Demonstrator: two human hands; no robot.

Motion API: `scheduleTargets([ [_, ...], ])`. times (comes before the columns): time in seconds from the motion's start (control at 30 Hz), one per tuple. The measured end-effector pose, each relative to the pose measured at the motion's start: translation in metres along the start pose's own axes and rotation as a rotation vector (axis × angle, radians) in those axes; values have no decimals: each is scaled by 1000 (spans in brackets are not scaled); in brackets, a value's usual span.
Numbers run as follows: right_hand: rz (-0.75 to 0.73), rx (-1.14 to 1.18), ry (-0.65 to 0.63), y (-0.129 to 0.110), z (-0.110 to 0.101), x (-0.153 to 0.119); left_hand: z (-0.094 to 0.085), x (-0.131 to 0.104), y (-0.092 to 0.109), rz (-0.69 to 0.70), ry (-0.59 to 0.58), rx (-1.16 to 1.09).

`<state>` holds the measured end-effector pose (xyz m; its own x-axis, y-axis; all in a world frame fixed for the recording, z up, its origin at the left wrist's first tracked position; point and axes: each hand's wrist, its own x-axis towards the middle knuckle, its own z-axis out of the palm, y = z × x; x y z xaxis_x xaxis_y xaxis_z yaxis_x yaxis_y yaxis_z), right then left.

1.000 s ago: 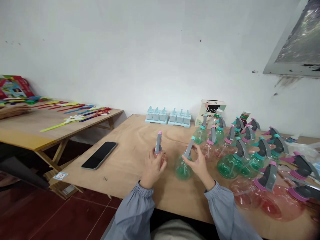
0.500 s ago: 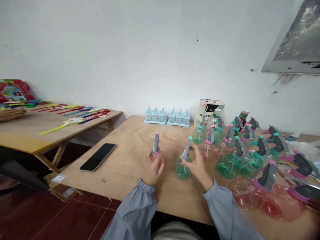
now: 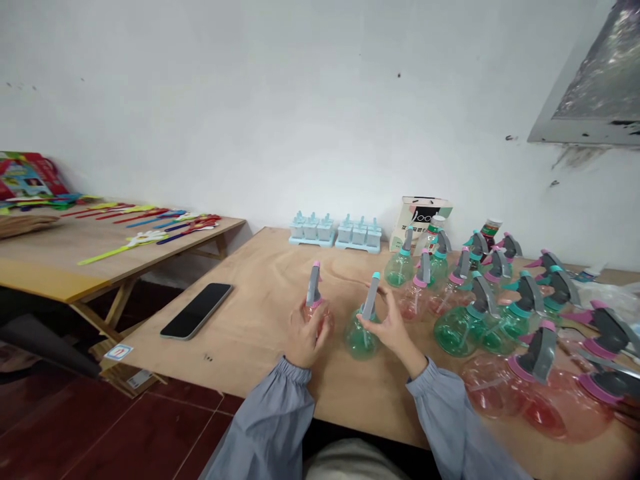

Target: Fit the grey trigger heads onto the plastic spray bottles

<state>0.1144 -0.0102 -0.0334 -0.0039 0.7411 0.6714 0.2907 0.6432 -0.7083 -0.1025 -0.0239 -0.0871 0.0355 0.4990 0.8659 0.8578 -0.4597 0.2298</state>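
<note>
Black flat phone (image 3: 197, 311) lies far left on the plywood table (image 3: 260, 280). Left hand (image 3: 306, 337) wraps the upright pink plastic spray bottle (image 3: 315, 308); just beside it, right hand (image 3: 393, 328) seemingly grips the upright green plastic spray bottle (image 3: 363, 330), long axes vertical, more bottles standing rightward.
</note>
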Motion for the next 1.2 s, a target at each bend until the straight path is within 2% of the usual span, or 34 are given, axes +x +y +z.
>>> scheduleTargets([
  [0.2,72,34,102,9,6,0,-1,0,-1,-44,-92,-67],
  [0.33,69,45,132,23,7,0,-5,1,2,-50,-56,-112],
  [0.47,91,94,116,32,10,-4,-13,-5,10,-40,82,-93],
  [0.57,124,123,111,33,12,-7,-18,-8,11,-20,287,-161],
  [0.63,141,143,104,31,12,-10,-22,-2,7,-84,385,-232],
  [0.67,145,153,95,30,11,-11,-24,4,3,-137,356,-289],
  [0.7,147,161,81,28,10,-13,-26,13,-2,-184,273,-369],
  [0.83,181,229,-7,24,4,-20,-32,60,-17,-233,-278,-794],
  [0.9,207,282,-55,23,1,-23,-30,81,-17,-257,-412,-898],
  [0.97,221,305,-78,22,-2,-25,-24,96,-10,-265,-435,-938],
  [1.03,222,295,-77,23,-4,-25,-17,105,0,-256,-402,-972],
  [1.2,207,324,-126,22,-8,-25,-5,116,17,-325,-392,-1085],
])
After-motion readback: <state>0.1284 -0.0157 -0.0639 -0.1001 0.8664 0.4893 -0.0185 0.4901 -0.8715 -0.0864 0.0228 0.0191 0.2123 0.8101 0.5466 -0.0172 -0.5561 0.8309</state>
